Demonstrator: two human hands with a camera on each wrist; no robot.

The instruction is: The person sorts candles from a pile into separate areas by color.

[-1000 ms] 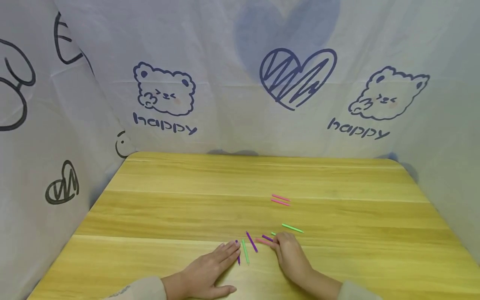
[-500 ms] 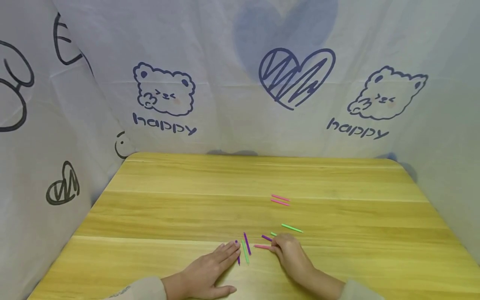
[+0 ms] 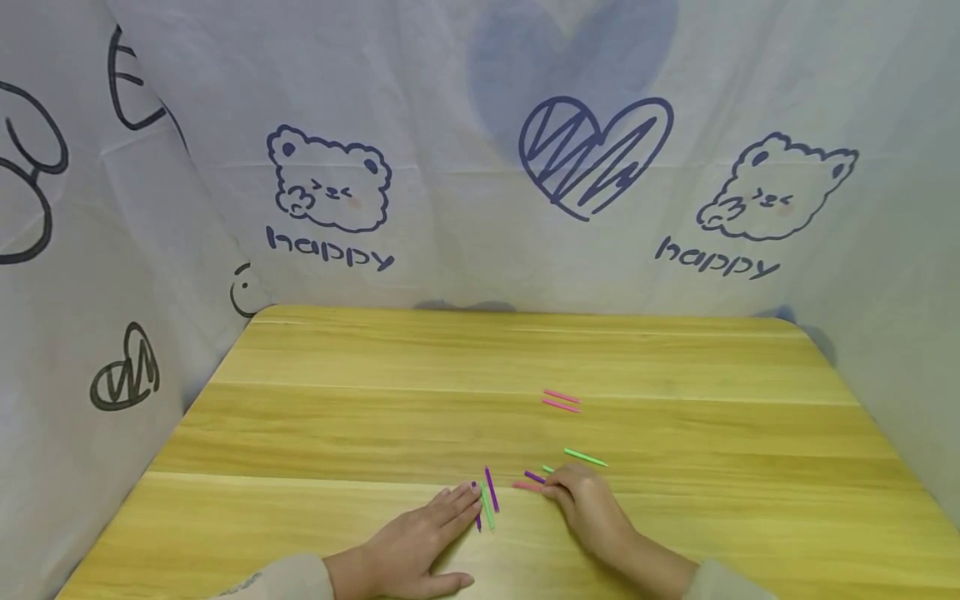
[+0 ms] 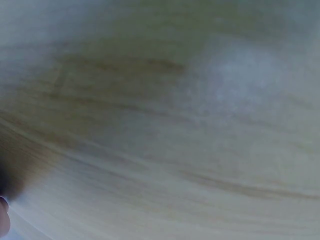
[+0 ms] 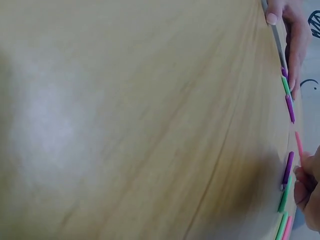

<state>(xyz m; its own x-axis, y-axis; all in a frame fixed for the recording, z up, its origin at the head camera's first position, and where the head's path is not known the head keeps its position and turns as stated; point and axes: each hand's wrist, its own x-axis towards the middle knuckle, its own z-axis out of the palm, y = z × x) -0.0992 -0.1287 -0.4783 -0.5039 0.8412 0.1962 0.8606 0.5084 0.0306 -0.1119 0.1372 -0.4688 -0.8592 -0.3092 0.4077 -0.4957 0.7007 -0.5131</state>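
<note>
My left hand (image 3: 420, 537) lies flat with its fingers straight, the fingertips over a thin purple stick (image 3: 478, 523) on the table. Just right of those fingertips is a green stick (image 3: 488, 508), and beside it another purple stick (image 3: 491, 489). My right hand (image 3: 588, 508) pinches a pink stick (image 3: 528, 486), which points left out of the fingertips; it also shows in the right wrist view as a pink stick (image 5: 299, 143). Beyond the right fingertips lie a purple stick (image 3: 534, 477) and a green stick (image 3: 547, 469), both partly hidden by that hand.
Farther back on the wooden table (image 3: 337, 392) another green stick (image 3: 586, 457) lies slanted. Two pink sticks (image 3: 562, 401) rest side by side behind it. White cloth (image 3: 450, 208) with printed bears and hearts surrounds the table. The left wrist view shows mostly blurred tabletop (image 4: 175, 150).
The unheld purple stick has shifted left and turned alongside the green one, which has edged left too. The pink stick in my right hand swung toward me, then back. My left hand stayed still.
</note>
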